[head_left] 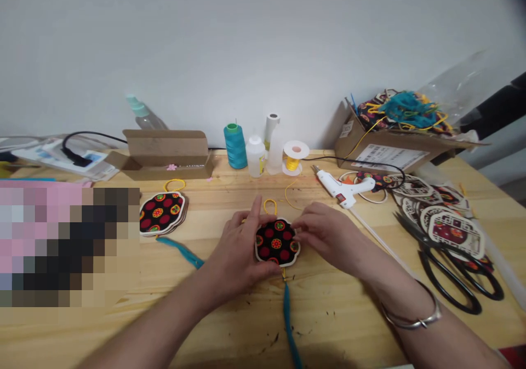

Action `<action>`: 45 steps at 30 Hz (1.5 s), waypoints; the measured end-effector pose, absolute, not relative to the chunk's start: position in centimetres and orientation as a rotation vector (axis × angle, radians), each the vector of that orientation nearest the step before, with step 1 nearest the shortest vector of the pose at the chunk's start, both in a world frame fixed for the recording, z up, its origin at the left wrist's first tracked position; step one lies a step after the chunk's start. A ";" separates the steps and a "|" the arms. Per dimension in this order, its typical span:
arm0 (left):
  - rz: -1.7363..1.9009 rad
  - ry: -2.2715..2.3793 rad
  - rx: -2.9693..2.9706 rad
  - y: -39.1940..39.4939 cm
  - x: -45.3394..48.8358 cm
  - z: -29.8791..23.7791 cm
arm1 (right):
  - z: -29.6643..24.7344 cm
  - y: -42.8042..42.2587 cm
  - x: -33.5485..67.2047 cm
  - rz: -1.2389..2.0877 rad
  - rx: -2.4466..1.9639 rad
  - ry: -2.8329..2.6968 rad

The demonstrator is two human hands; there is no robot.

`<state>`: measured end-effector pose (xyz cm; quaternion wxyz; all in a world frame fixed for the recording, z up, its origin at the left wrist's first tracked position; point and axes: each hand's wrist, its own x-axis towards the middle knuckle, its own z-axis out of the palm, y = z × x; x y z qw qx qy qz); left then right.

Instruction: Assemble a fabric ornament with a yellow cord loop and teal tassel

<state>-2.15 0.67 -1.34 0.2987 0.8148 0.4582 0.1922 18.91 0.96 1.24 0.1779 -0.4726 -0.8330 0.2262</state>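
Observation:
A scalloped ornament [277,241] covered in black fabric with red and green circles lies flat on the wooden table [230,325]. A yellow cord loop [270,205] sticks out of its far edge and a teal tassel [290,320] trails from its near edge. My left hand [236,251] grips its left side, with the forefinger stretched along the edge toward the loop. My right hand [329,235] pinches the right edge with curled fingers; a silver bangle [411,317] is on that wrist.
A stack of finished ornaments [161,212] with a teal tassel lies left. Behind are an open flat box [164,154], teal thread spool [235,145], glue bottle [255,156], yellow cord reel [294,157] and white glue gun [343,187]. Black scissors [446,273] and printed card shapes [446,224] sit right, below a full cardboard box [390,133].

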 end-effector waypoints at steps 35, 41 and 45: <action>0.554 1.189 2.205 0.6 -2.0 -1.5 | 0.7 -0.4 16.1 0.349 -1.173 -2.589; 0.570 1.194 2.187 0.5 -2.0 -1.3 | 1.0 -1.4 15.4 0.272 -1.152 -2.695; 0.558 1.195 2.168 0.5 -2.0 -1.2 | 1.2 -1.4 15.5 0.281 -1.131 -2.693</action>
